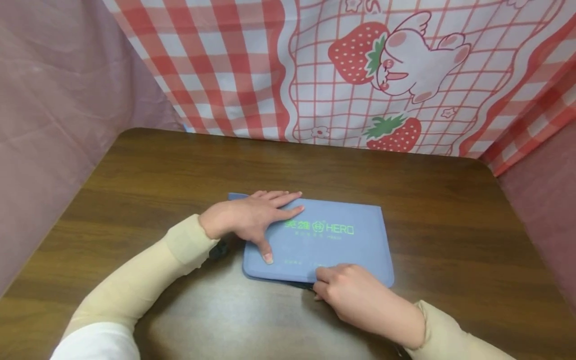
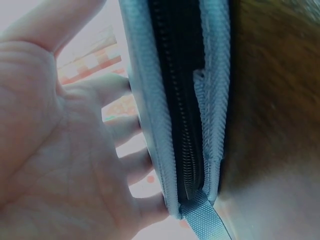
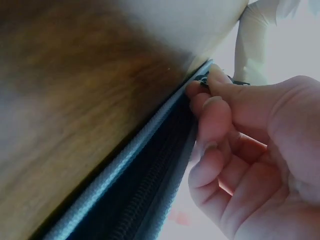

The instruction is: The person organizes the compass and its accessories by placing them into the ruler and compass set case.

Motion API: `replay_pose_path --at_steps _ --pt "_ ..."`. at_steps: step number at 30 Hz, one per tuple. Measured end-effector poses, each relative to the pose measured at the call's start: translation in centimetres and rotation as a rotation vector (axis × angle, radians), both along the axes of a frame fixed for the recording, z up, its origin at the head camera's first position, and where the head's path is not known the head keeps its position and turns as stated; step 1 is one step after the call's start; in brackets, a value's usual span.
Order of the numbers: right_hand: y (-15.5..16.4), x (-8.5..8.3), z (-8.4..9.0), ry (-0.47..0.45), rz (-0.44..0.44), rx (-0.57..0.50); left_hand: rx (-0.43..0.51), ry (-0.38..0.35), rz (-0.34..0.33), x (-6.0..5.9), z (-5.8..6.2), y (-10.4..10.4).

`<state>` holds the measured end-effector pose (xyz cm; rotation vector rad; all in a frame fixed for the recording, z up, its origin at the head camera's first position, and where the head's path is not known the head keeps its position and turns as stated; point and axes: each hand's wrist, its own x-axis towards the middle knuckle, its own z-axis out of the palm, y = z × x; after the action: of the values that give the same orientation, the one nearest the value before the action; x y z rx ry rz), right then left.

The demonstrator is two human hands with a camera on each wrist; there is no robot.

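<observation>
A flat blue zip case (image 1: 369, 255) lies on the wooden table, green lettering and a round logo on its cover. My left hand (image 1: 252, 217) rests with spread fingers on the cover's left part. At the near edge, my right hand (image 1: 355, 295) pinches a small dark zipper pull (image 3: 204, 81) between thumb and forefinger, clearest in the right wrist view. The left wrist view shows the case's side parted, with dark zipper teeth (image 2: 175, 90) inside and a woven fabric tab (image 2: 205, 215) at the end. What lies inside the case is hidden.
The brown wooden table (image 1: 157, 165) extends around the case. Behind it hangs a red-and-white checked cloth (image 1: 225, 65) with strawberries and a cartoon animal. Pink fabric (image 1: 58, 100) hangs at the left side. A small dark object (image 1: 218, 250) shows beside the left wrist.
</observation>
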<state>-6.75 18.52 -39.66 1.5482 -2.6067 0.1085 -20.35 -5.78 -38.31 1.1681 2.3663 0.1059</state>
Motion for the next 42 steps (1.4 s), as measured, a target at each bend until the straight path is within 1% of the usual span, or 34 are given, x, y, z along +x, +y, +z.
replay_pose_path --at_steps 3,8,12,15,20,23,26,30,32,33,34,36,37,39,42 --pt "-0.2 -0.1 -0.2 -0.008 0.003 -0.01 0.005 -0.006 -0.005 -0.1 0.0 -0.2" --pt "0.1 -0.2 -0.3 -0.06 -0.01 -0.049 0.053 -0.031 -0.033 -0.2 0.0 -0.4" --pt "0.6 -0.4 0.0 -0.141 -0.042 -0.074 0.068 -0.053 -0.028 -0.3 0.1 -0.4" --pt "1.2 -0.8 0.5 -0.202 -0.08 -0.06 0.08 -0.058 -0.022 -0.3 0.1 -0.5" --pt "2.7 -1.9 1.4 -0.246 -0.171 0.007 0.1 -0.07 0.005 -0.4 -0.2 -0.5" --pt "3.2 -2.5 1.5 -0.292 -0.209 0.018 0.115 -0.084 0.027 -0.5 -0.2 -0.4" --pt "3.3 -2.8 1.4 -0.338 -0.215 0.005 0.125 -0.099 0.037 -0.7 -0.2 -0.5" --pt "3.1 -3.1 0.9 -0.341 -0.207 -0.009 0.117 -0.089 0.026 -0.7 0.1 -0.6" --pt "3.0 -3.1 0.7 -0.332 -0.205 -0.013 0.127 -0.052 -0.005 -0.2 0.5 -0.5" --pt "3.0 -3.2 0.5 -0.33 -0.205 -0.017 0.144 -0.022 -0.027 0.2 0.8 -0.2" --pt "3.0 -3.2 0.4 -0.33 -0.205 -0.02 0.165 0.015 -0.053 0.7 1.1 0.1" --pt "3.0 -3.2 0.3 -0.333 -0.207 -0.029 0.232 0.112 -0.119 2.2 1.7 1.0" --pt "3.1 -3.2 0.3 -0.333 -0.207 -0.034 0.261 0.181 -0.166 3.2 1.9 1.6" --pt "3.2 -3.3 0.2 -0.339 -0.206 -0.042 0.296 0.34 -0.265 5.4 2.0 2.7" --pt "3.3 -3.4 0.0 -0.35 -0.202 -0.053 0.282 0.601 -0.392 8.9 1.4 3.7"
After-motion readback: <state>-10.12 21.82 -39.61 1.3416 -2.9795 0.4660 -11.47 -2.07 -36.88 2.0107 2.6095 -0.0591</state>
